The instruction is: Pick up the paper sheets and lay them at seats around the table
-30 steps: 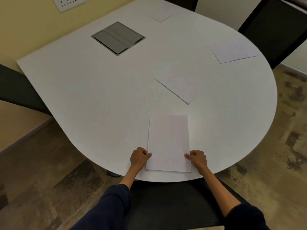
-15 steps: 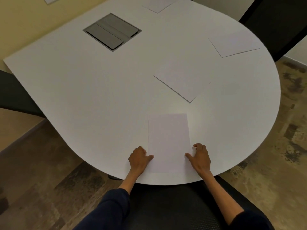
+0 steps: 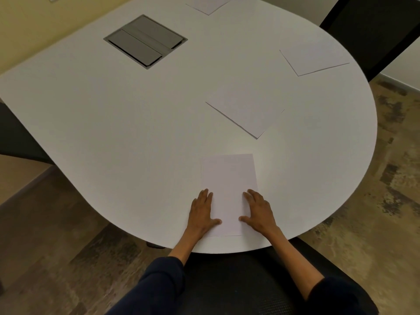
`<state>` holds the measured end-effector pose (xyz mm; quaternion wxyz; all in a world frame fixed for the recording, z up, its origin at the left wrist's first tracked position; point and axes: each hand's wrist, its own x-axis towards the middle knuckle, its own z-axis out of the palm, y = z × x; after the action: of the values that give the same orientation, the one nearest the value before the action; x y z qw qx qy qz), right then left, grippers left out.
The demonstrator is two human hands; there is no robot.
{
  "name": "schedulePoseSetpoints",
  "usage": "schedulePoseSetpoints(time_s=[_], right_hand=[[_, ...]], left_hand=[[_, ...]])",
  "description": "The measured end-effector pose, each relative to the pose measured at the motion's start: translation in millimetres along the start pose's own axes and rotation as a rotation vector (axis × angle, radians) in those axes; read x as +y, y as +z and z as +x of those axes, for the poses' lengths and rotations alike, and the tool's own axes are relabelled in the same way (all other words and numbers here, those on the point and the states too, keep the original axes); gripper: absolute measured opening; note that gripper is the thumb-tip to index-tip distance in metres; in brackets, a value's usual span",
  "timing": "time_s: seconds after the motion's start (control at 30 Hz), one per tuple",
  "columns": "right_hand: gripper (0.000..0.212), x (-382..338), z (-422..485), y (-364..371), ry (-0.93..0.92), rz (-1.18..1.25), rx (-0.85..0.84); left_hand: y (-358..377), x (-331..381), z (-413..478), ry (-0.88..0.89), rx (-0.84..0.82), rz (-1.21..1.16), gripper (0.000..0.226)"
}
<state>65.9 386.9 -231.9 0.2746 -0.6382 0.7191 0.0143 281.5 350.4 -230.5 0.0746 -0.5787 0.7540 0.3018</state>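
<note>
far sheet (image 3: 208, 4) cropped — hands (image 3: 229, 212) flat

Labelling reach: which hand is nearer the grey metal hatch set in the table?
Left. The left hand lies flat on the near white paper sheet's left edge, on the same side as the grey metal hatch; the right hand lies flat on its right edge, farther off.
</note>
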Motion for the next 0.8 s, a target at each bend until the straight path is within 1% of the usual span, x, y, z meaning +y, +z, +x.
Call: schedulePoseSetpoints(time_s=[0.2, 0.3, 0.47, 0.63, 0.8], right_hand=[[0.09, -1.6, 0.2, -2.0, 0.001, -0.008, 0.003], [0.086, -5.1, -2.1, -6.5, 0.017, 0.001, 0.024], [0.074, -15.2, -9.6, -25.9, 0.064, 0.1, 0.163], [0.063, -14.5, -22.4, -57.0, 0.087, 0.19, 0.344], [0.062, -4.6, -38.8, -85.5, 0.097, 0.244, 0.526]], left_hand=[[0.9, 0.9, -1.0, 0.012, 0.011, -0.024, 0.103], [-3.2, 4.9, -5.0, 0.061, 0.085, -0.074, 0.1], [-18.9, 19.5, -7.1, 0.158, 0.189, -0.085, 0.085], [-43.6, 45.5, -7.3, 0.152, 0.383, -0.247, 0.068], [-65.9, 78.1, -11.8, 0.173, 0.522, -0.325, 0.059]])
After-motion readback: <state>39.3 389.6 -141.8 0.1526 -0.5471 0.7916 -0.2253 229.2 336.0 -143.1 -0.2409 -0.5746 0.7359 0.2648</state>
